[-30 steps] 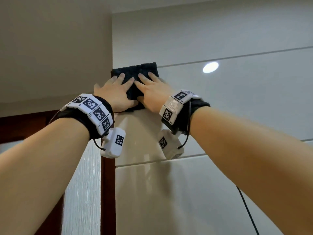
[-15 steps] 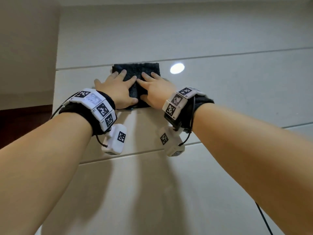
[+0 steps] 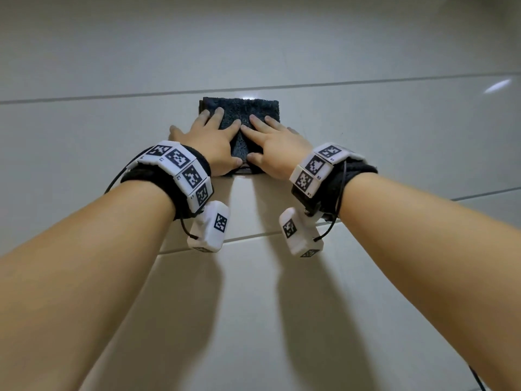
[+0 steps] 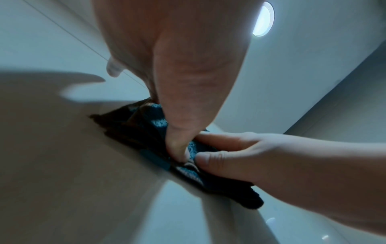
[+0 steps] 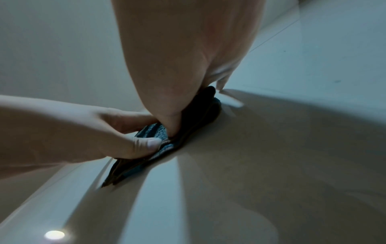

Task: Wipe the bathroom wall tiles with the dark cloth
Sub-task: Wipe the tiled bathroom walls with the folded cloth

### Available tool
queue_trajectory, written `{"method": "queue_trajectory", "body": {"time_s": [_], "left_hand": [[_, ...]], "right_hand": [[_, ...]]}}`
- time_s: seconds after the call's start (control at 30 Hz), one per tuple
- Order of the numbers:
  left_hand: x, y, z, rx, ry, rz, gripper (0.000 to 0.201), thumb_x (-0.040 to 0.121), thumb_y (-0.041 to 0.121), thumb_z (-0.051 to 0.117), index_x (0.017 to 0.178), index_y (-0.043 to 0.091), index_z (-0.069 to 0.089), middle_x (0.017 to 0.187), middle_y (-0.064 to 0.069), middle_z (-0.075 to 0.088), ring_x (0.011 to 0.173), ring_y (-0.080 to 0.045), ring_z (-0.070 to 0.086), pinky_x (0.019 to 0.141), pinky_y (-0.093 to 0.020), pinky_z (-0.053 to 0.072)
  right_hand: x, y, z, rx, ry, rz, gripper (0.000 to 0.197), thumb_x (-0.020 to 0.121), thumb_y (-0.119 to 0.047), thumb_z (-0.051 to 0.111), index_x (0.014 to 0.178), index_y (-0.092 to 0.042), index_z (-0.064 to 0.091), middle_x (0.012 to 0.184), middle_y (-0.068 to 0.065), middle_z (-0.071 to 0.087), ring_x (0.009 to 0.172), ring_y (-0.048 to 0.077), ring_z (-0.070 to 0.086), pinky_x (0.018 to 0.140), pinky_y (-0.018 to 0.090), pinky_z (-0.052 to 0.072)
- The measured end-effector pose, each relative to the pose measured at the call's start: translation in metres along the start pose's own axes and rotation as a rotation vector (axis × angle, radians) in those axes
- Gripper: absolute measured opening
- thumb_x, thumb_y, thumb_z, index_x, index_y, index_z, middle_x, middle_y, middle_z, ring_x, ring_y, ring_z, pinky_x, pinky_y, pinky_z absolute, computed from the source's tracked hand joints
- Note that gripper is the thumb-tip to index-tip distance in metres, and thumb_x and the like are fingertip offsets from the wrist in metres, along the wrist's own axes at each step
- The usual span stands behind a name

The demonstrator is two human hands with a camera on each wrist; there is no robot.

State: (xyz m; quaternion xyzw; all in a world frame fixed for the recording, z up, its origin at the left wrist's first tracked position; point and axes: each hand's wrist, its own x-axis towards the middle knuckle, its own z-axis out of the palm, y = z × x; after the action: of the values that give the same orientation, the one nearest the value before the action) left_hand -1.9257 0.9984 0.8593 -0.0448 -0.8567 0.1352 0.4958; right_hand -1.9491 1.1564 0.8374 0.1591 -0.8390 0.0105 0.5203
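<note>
Your left hand (image 3: 211, 145) and right hand (image 3: 277, 148) lie side by side on the cloth (image 3: 245, 114), pressing it flat against the wall (image 3: 366, 131). The cloth is a folded dark pad on the glossy tile, its top edge just below a horizontal grout line (image 3: 112, 96). Fingers of both hands are extended and spread over the pile, not curled round it; the index fingertips nearly meet at the middle of the cloth. In the left wrist view, your left thumb (image 4: 179, 145) presses down on the cloth's lower edge, and the right thumb (image 4: 211, 160) lies just beside it on the same edge. The right wrist view shows the same from the other side: both thumbs flat on the folded edge, layers of cloth visible against the tile. A second grout line (image 3: 253, 237) runs below your wrists. A round ceiling lamp (image 4: 263, 19) shows in the left wrist view.
</note>
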Motion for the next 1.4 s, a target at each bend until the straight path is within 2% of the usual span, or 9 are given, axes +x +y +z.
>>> {"method": "queue_trajectory", "body": {"time_s": [0.27, 0.5, 0.77, 0.83, 0.97, 1.03, 1.1, 1.23, 1.4], "left_hand": [[-0.009, 0.055, 0.008, -0.009, -0.01, 0.006, 0.085, 0.092, 0.06, 0.055, 0.156, 0.044, 0.002, 0.167, 0.005, -0.009, 0.153, -0.02, -0.007, 0.112, -0.071, 0.015], [-0.037, 0.084, 0.023, -0.021, -0.037, 0.007, 0.084, 0.093, 0.06, 0.053, 0.157, 0.043, 0.001, 0.166, 0.005, -0.012, 0.153, -0.02, -0.009, 0.113, -0.071, 0.014], [-0.083, 0.099, 0.04, 0.015, -0.059, 0.025, 0.083, 0.094, 0.059, 0.051, 0.157, 0.04, 0.001, 0.167, 0.001, -0.011, 0.153, -0.022, -0.007, 0.112, -0.07, 0.016], [-0.095, 0.1, 0.045, 0.016, -0.062, 0.02, 0.08, 0.095, 0.059, 0.048, 0.157, 0.04, 0.002, 0.167, 0.0, -0.01, 0.153, -0.021, -0.006, 0.112, -0.07, 0.014], [-0.112, 0.094, 0.051, 0.029, -0.04, 0.007, 0.063, 0.102, 0.05, 0.031, 0.157, 0.04, 0.003, 0.167, 0.002, -0.008, 0.153, -0.017, -0.004, 0.112, -0.07, 0.009], [-0.117, 0.087, 0.053, 0.043, -0.022, 0.01, 0.061, 0.103, 0.046, 0.032, 0.158, 0.039, 0.004, 0.167, 0.002, -0.006, 0.153, -0.017, -0.001, 0.113, -0.07, 0.01], [-0.12, 0.074, 0.054, 0.069, -0.011, 0.008, 0.063, 0.103, 0.045, 0.035, 0.157, 0.038, 0.004, 0.167, 0.002, -0.005, 0.153, -0.016, 0.0, 0.113, -0.07, 0.01], [-0.128, 0.038, 0.053, 0.115, -0.017, -0.002, 0.066, 0.102, 0.047, 0.036, 0.158, 0.038, 0.002, 0.167, 0.003, -0.005, 0.153, -0.015, 0.001, 0.113, -0.069, 0.011], [-0.125, -0.006, 0.051, 0.124, -0.023, -0.041, 0.067, 0.102, 0.051, 0.033, 0.158, 0.038, -0.002, 0.167, 0.004, -0.007, 0.153, -0.016, 0.001, 0.114, -0.069, 0.01]], "right_hand": [[-0.037, 0.041, 0.013, 0.039, 0.022, 0.017, 0.065, 0.102, -0.042, 0.04, 0.157, -0.034, 0.007, 0.165, -0.008, -0.004, 0.151, 0.017, -0.004, 0.121, 0.047, 0.007], [-0.074, 0.049, 0.026, -0.026, 0.014, 0.025, 0.066, 0.101, -0.041, 0.042, 0.157, -0.031, 0.008, 0.165, -0.004, -0.003, 0.151, 0.02, -0.001, 0.122, 0.047, 0.006], [-0.117, 0.039, 0.043, -0.085, 0.026, 0.0, 0.07, 0.096, -0.041, 0.051, 0.156, -0.026, 0.017, 0.165, 0.002, 0.006, 0.15, 0.026, 0.009, 0.12, 0.046, 0.011], [-0.126, 0.033, 0.044, -0.119, 0.03, -0.002, 0.069, 0.095, -0.039, 0.053, 0.155, -0.026, 0.021, 0.164, 0.003, 0.011, 0.147, 0.028, 0.016, 0.117, 0.045, 0.017], [-0.131, 0.02, 0.04, -0.096, 0.04, -0.013, 0.06, 0.094, -0.026, 0.051, 0.151, -0.024, 0.032, 0.161, 0.004, 0.021, 0.128, 0.033, 0.034, 0.096, 0.04, 0.037], [-0.13, 0.012, 0.045, 0.011, 0.043, 0.012, 0.058, 0.095, -0.02, 0.052, 0.15, -0.023, 0.035, 0.16, 0.004, 0.022, 0.124, 0.034, 0.036, 0.09, 0.041, 0.043], [-0.128, 0.002, 0.054, 0.09, 0.047, 0.016, 0.06, 0.094, -0.021, 0.056, 0.151, -0.023, 0.034, 0.16, 0.003, 0.02, 0.123, 0.035, 0.035, 0.087, 0.043, 0.047], [-0.116, -0.026, 0.064, 0.134, 0.103, -0.034, 0.06, 0.095, -0.023, 0.057, 0.151, -0.023, 0.034, 0.161, 0.002, 0.019, 0.117, 0.034, 0.036, 0.083, 0.042, 0.05], [-0.086, -0.058, 0.053, 0.136, 0.12, -0.053, 0.058, 0.097, -0.023, 0.054, 0.15, -0.032, 0.033, 0.162, -0.006, 0.016, 0.121, 0.031, 0.033, 0.079, 0.038, 0.046]]}}
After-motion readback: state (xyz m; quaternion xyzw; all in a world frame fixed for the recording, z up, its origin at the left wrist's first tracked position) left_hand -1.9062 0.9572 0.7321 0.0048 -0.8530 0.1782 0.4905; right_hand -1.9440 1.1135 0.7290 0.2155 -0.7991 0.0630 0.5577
